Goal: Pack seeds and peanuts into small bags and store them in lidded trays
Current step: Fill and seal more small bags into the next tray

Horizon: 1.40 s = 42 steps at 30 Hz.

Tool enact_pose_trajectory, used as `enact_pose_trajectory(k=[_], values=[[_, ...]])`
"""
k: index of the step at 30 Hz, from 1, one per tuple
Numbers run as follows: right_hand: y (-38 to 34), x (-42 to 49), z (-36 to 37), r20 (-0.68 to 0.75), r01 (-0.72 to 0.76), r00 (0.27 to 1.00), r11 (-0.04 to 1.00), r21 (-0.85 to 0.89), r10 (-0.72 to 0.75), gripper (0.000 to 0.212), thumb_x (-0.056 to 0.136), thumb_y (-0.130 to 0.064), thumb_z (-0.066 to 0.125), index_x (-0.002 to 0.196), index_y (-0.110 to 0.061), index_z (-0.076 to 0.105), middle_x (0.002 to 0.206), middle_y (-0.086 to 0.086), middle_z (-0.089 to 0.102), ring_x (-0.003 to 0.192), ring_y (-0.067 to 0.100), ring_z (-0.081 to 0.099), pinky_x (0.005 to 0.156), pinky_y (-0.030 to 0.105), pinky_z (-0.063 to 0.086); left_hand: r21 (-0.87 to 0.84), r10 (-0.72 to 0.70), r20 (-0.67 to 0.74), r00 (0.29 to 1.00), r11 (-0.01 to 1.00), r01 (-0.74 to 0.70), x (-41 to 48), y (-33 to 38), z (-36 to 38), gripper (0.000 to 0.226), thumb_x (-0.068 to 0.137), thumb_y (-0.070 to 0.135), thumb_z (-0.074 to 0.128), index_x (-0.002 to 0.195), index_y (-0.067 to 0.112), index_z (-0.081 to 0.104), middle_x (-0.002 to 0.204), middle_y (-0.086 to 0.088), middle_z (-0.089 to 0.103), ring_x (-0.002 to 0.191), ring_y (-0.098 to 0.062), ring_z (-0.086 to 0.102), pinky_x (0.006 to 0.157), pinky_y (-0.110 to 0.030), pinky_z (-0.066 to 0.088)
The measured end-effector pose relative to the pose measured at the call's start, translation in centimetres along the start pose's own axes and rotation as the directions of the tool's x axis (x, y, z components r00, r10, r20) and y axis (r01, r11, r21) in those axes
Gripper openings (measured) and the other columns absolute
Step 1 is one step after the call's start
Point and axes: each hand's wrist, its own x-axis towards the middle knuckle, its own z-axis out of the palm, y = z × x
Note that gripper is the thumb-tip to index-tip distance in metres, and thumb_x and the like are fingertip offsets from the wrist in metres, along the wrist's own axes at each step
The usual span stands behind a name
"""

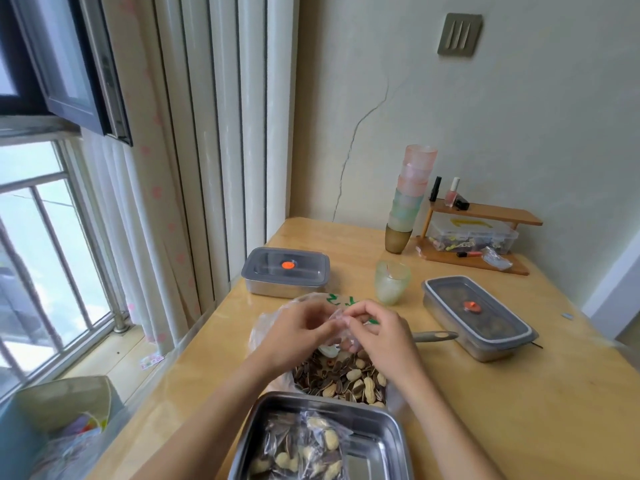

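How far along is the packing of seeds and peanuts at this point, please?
Done: the far lidded tray and right lidded tray are closed; filled bags lie in the open tray. In hand: left hand and right hand pinch a small bag. Left: a heap of loose seeds and peanuts.

Daylight enters through a barred window (45,254) at 9 o'clock, and a dark-framed sash (69,64) stands swung open at 10 o'clock. Pale pleated curtains (214,133) hang from 11 to 12 o'clock, one panel dotted with faint pink flowers. A pale greenish wall (519,116) fills 1 o'clock, with a long crack (353,143) running down it toward the light wooden surface (519,393) and a grey switch plate (459,34) high up. A small wooden shelf (485,213) stands against the wall at 2 o'clock.
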Motion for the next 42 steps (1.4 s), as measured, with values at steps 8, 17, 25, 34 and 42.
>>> enact_pose_trajectory(k=[8, 17, 25, 34, 42], values=[[0.7, 0.3, -1.1, -0.065, -0.033, 0.997, 0.999, -0.003, 0.033, 0.012, 0.094, -0.017, 0.073, 0.099, -0.029, 0.073, 0.093, -0.01, 0.075, 0.085, 0.008, 0.071, 0.079, 0.032, 0.061, -0.187, -0.156, -0.135, 0.978, 0.974, 0.13, -0.7, -1.9, -0.9, 0.023, 0.099, 0.025, 0.068, 0.086, 0.008, 0.077, 0.07, -0.003, 0.066, 0.066, -0.014, 0.06, 0.067, -0.029, 0.052], [0.8, 0.3, -0.5, -0.155, -0.019, 0.988, 0.995, -0.095, 0.004, 0.011, 0.092, -0.021, 0.075, 0.096, -0.03, 0.069, 0.089, -0.01, 0.072, 0.084, 0.007, 0.068, 0.078, 0.029, 0.06, -0.232, -0.17, -0.163, 0.972, 0.964, 0.13, -1.1, -0.9, -1.3, 0.02, 0.098, 0.018, 0.068, 0.088, 0.005, 0.078, 0.081, -0.02, 0.074, 0.071, -0.014, 0.065, 0.074, -0.025, 0.056], [-1.7, -0.2, 0.2, -0.144, 0.331, 0.912, 0.896, -0.295, -0.384, 0.014, 0.089, -0.009, 0.076, 0.088, -0.02, 0.067, 0.085, -0.013, 0.06, 0.077, 0.012, 0.057, 0.068, 0.015, 0.044, -0.37, -0.263, -0.202, 0.943, 0.912, 0.175, -1.1, -0.8, -0.7, 0.016, 0.092, 0.014, 0.075, 0.091, -0.002, 0.074, 0.084, -0.019, 0.077, 0.079, -0.026, 0.073, 0.07, -0.027, 0.061], [-2.1, -0.6, 0.7, -0.285, 0.295, 0.818, 0.789, -0.539, -0.5, 0.018, 0.093, -0.001, 0.066, 0.105, -0.011, 0.076, 0.103, -0.004, 0.056, 0.096, 0.008, 0.053, 0.086, 0.019, 0.047, -0.39, -0.273, -0.202, 0.941, 0.903, 0.178, -1.1, -1.2, -0.5, 0.016, 0.094, 0.006, 0.073, 0.091, -0.009, 0.07, 0.079, -0.023, 0.073, 0.074, -0.012, 0.074, 0.071, -0.024, 0.059], [-2.4, -1.4, 2.3, 0.043, 0.409, 0.909, 0.868, -0.281, -0.414, 0.01, 0.096, -0.01, 0.067, 0.099, -0.02, 0.067, 0.096, -0.01, 0.063, 0.08, 0.009, 0.061, 0.069, 0.024, 0.053, -0.471, -0.296, -0.177, 0.939, 0.863, 0.183, -0.9, -1.4, -0.7, 0.018, 0.091, 0.013, 0.077, 0.093, -0.004, 0.073, 0.087, -0.023, 0.075, 0.08, -0.026, 0.074, 0.084, -0.037, 0.063]])
